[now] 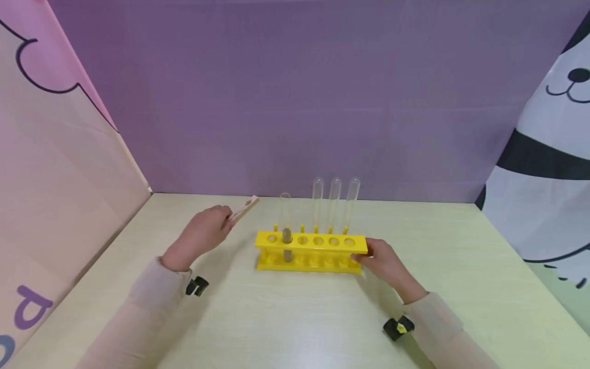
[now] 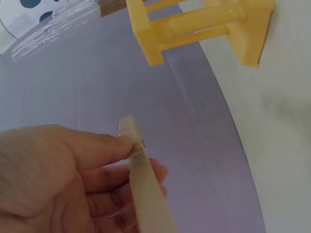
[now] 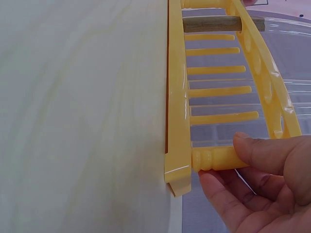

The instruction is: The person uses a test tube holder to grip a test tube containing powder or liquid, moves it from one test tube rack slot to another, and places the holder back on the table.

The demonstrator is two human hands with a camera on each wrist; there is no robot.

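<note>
My left hand [image 1: 205, 230] pinches a wooden test tube clamp [image 2: 146, 184] between thumb and fingers, left of the yellow test tube rack [image 1: 311, 267]. A bit of metal shows on the clamp near the thumb. With thumb and fingers, my right hand [image 1: 382, 261] holds the rack's right end post [image 3: 221, 158]. One glass test tube [image 1: 286, 207] stands mouth up in the second hole from the left. Grey-brown matter [image 1: 287, 237] fills its lower part. Behind the holes, three clear test tubes [image 1: 335, 189] sit upside down on the pegs.
The rack is on a pale wood-grain table [image 1: 286, 318], with a purple backdrop [image 1: 295, 102] behind. Printed cloth panels flank it, a pink one [image 1: 60, 154] on the left and a white one [image 1: 548, 154] on the right.
</note>
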